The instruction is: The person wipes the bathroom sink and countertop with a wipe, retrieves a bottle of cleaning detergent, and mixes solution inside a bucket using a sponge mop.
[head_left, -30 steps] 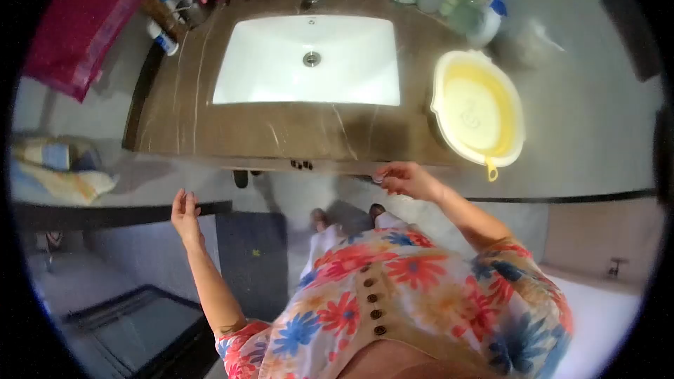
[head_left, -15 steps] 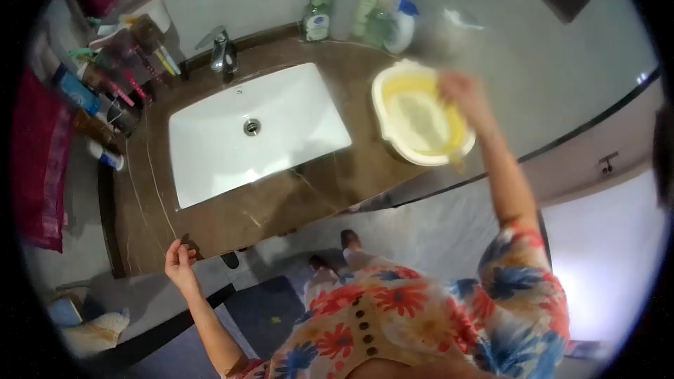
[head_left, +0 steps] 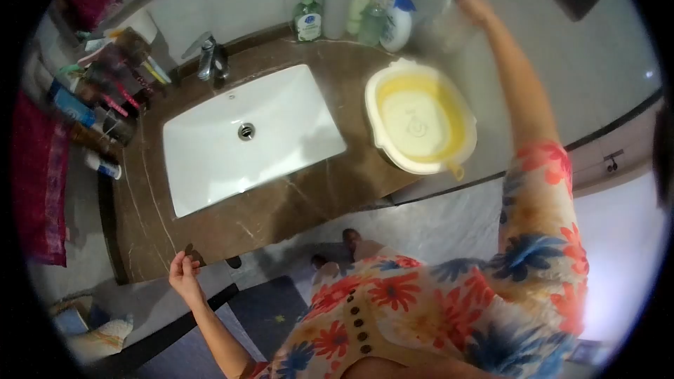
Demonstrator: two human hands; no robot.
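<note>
Basin (head_left: pixel 419 118), yellow inside with a pale rim, sits on the right end of the brown counter (head_left: pixel 232 228), right of the sink; its yellow tab (head_left: pixel 456 170) points toward the person. Right hand (head_left: pixel 474 5) is raised beyond the basin, arm stretched up along the gray wall, fingers bunched at the top of a pale see-through bag (head_left: pixel 451 29). Bag is blurry, hangs behind the basin, right of the bottles; cannot tell if the fingers actually pinch it. Left hand (head_left: pixel 184 277) is low at the front left edge of the counter, fingers loosely curled, grip relaxed; contact with the edge unclear.

White sink (head_left: pixel 210 161) is set into the counter, round metal drain (head_left: pixel 246 132) in it, chrome faucet (head_left: pixel 208 63) behind. Bottles stand in a group at the back: green pump bottle (head_left: pixel 307 17) at the left end of the group, white bottle with blue top (head_left: pixel 398 27) at the right end, others between. Back left corner has brushes and pink-handled items (head_left: pixel 121 98), plus a small white tube (head_left: pixel 104 166) nearer the side edge. Dark pink towel (head_left: pixel 36 189) hangs at far left. Person wears a flower-print top (head_left: pixel 449 302); feet show below the counter, gray mat (head_left: pixel 270 312) near them.
</note>
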